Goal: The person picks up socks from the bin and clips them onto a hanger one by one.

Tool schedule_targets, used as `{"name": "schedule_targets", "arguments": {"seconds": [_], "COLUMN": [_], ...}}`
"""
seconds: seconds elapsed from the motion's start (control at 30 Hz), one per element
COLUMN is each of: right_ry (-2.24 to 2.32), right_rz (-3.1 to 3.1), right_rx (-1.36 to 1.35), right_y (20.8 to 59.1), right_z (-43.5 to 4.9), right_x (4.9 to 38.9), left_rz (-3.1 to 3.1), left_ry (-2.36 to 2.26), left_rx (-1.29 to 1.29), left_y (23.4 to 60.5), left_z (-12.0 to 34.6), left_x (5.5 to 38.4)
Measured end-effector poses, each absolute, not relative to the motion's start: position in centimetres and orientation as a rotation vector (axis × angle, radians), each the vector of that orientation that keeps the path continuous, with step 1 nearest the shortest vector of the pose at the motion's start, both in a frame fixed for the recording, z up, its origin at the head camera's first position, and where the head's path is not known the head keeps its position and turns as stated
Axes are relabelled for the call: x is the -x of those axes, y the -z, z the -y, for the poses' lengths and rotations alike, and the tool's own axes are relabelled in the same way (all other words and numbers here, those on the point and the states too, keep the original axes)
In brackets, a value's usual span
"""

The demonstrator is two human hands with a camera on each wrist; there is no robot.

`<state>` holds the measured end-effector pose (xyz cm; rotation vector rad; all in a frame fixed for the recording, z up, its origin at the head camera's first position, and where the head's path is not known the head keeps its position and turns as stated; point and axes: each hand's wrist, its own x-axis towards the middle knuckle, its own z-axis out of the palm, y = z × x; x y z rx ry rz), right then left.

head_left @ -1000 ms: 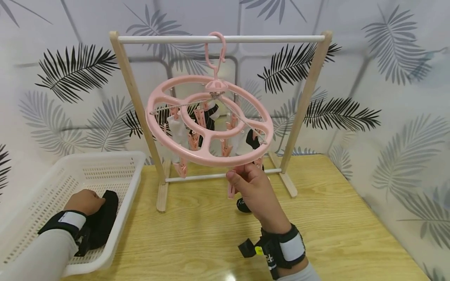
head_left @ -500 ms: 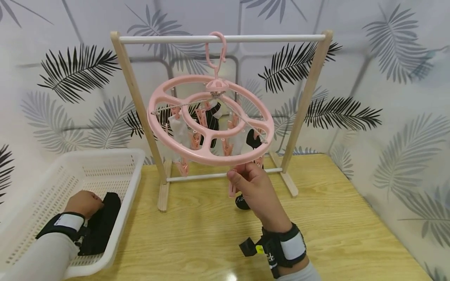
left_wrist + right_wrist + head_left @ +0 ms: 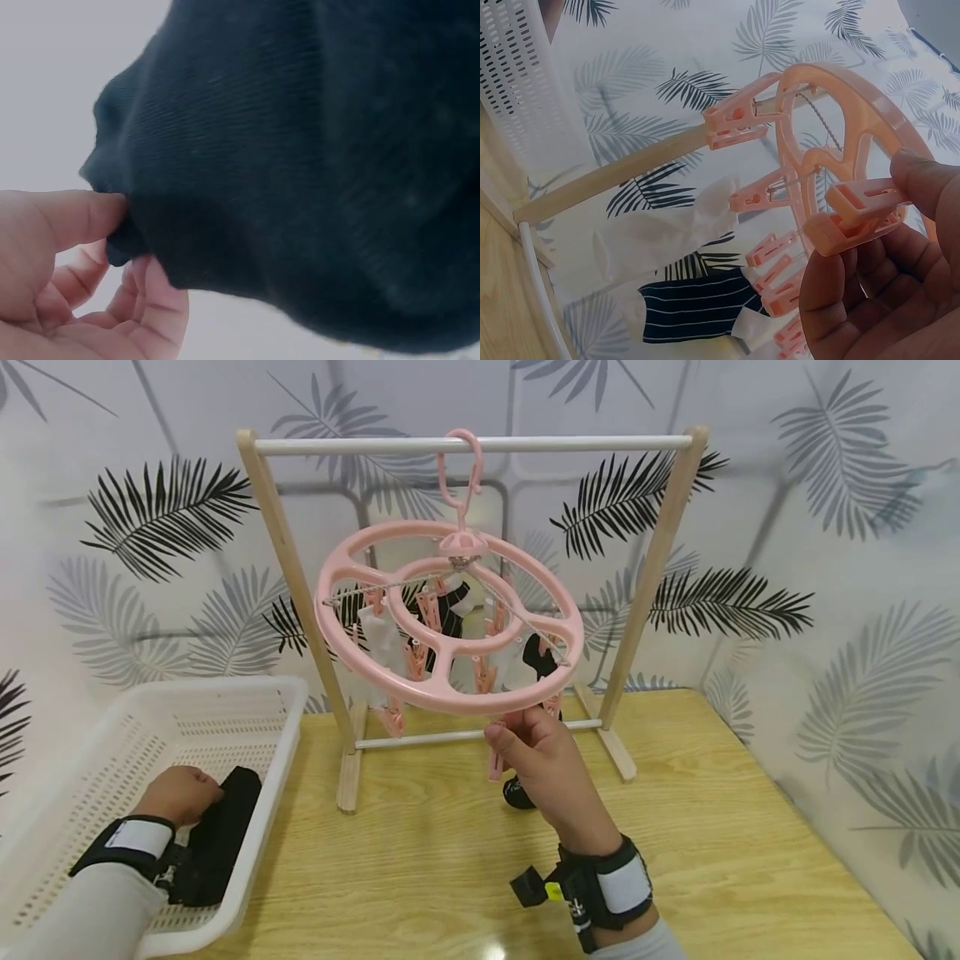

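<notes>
My left hand (image 3: 176, 795) is over the white basket, pinching the edge of a black knit sock (image 3: 225, 835) between thumb and fingers. That sock fills most of the left wrist view, its lower part hanging loose. A pink round clip hanger (image 3: 450, 700) hangs by its hook from a white bar. At its near rim, my right hand (image 3: 551, 768) pinches a pink clothespin (image 3: 859, 201), thumb on one handle and fingers beneath. In the right wrist view the clothespin's jaws are hidden behind its handles. A white sock (image 3: 660, 236) and a striped sock (image 3: 697, 307) hang from other clips.
The white perforated basket (image 3: 291, 727) stands on the wooden table (image 3: 375, 877) at left. A wooden stand (image 3: 291, 577) with a white top bar (image 3: 337, 446) carries the hanger. Behind the right hand, a black sock's end (image 3: 517, 793) shows. A leaf-patterned backdrop closes off the back.
The left hand stays in the basket; the black sock it holds has shifted slightly to the right. The right hand keeps its pinch on the clothespin, almost still.
</notes>
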<state>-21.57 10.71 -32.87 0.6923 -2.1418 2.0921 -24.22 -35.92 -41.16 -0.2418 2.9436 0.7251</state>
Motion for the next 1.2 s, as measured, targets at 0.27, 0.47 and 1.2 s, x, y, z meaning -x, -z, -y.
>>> {"name": "schedule_targets", "arguments": {"seconds": [0.27, 0.47, 1.2], "right_ry": [-2.101, -2.099, -2.125], "right_rz": [2.142, 2.122, 2.107], "right_rx": [-0.686, -0.695, -0.669], "right_y": [32.9, 32.7, 32.9], "right_z": [-10.5, -10.7, -11.0], "right_x": [21.7, 21.7, 21.7], "left_rz": [-2.843, -2.972, -3.421], "left_ry": [-1.014, -0.955, -0.859], "left_rx": [0.36, 0.337, -0.256], "left_y": [40.0, 38.1, 29.8], "left_z": [35.4, 34.2, 23.3], "left_x": [24.8, 24.7, 20.3]}}
